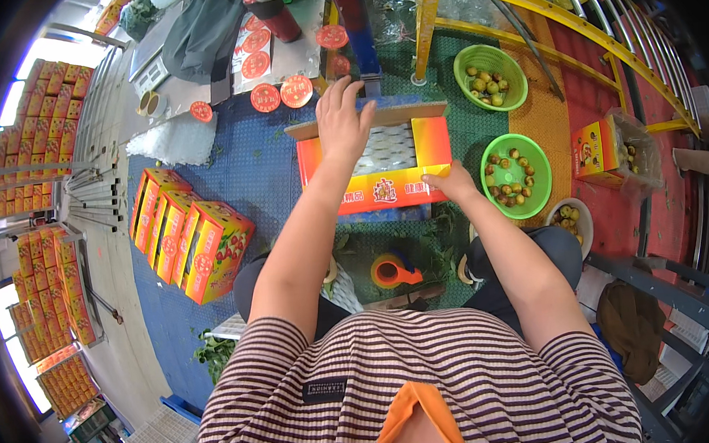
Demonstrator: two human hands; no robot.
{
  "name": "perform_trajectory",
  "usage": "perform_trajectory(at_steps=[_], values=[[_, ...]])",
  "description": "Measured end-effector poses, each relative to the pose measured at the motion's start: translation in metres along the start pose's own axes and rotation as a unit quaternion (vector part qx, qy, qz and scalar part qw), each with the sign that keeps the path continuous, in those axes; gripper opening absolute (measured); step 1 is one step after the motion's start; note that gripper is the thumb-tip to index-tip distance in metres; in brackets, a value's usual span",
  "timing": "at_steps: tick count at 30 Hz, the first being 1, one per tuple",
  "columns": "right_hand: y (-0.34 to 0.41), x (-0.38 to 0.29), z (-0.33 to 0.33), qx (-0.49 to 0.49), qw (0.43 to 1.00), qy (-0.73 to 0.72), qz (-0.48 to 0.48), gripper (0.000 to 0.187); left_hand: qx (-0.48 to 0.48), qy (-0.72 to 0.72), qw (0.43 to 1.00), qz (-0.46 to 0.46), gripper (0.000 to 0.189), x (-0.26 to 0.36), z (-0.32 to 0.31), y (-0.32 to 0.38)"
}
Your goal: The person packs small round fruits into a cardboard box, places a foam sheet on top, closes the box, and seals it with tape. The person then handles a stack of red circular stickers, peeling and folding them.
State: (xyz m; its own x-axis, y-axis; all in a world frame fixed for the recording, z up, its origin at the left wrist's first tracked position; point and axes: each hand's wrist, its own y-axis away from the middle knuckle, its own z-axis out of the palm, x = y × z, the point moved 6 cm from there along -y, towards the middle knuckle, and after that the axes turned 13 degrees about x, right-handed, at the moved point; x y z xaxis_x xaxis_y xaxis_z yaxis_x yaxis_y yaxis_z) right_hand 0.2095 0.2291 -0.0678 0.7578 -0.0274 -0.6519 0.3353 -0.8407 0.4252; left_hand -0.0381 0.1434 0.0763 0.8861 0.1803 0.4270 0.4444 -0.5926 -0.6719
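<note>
A red and yellow cardboard gift box (383,190) lies before me, its top partly uncovered over white foam netting (386,147). My right hand (449,180) grips the box's near right corner, thumb on the printed front. My left hand (342,115) is over the far left part of the box, fingers apart and reaching past its raised brown flap (393,115); whether it touches the flap is hard to tell. Beyond the fingertips lie round red stickers (296,91). An orange tape dispenser (396,272) sits between my knees.
Several packed boxes (201,252) stand at left. Green baskets of round fruit (516,176) and a white bowl (584,226) are at right, with an open box (606,148) beyond. A yellow metal frame (428,28) and a sticker-strewn table (301,48) stand ahead. Another person's hand (699,161) shows far right.
</note>
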Motion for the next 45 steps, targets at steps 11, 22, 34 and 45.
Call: perform_trajectory(at_steps=[11,22,34,45], values=[[0.005,0.008,0.001,0.072,0.994,0.009,-0.076,0.062,-0.308,-0.135,0.941,0.034,0.095,0.016,0.003,0.109],[0.125,0.147,0.181,-0.228,0.921,0.314,-0.021,0.078,-0.247,-0.112,0.962,0.036,0.086,0.001,0.016,0.111],[0.081,0.153,0.202,-0.531,0.817,0.223,0.032,0.045,-0.259,-0.091,0.961,0.008,0.081,-0.003,0.018,0.105],[0.018,-0.114,-0.056,-0.535,0.699,-0.411,0.238,0.036,-0.225,-0.104,0.969,0.007,0.067,0.005,0.012,0.1]])
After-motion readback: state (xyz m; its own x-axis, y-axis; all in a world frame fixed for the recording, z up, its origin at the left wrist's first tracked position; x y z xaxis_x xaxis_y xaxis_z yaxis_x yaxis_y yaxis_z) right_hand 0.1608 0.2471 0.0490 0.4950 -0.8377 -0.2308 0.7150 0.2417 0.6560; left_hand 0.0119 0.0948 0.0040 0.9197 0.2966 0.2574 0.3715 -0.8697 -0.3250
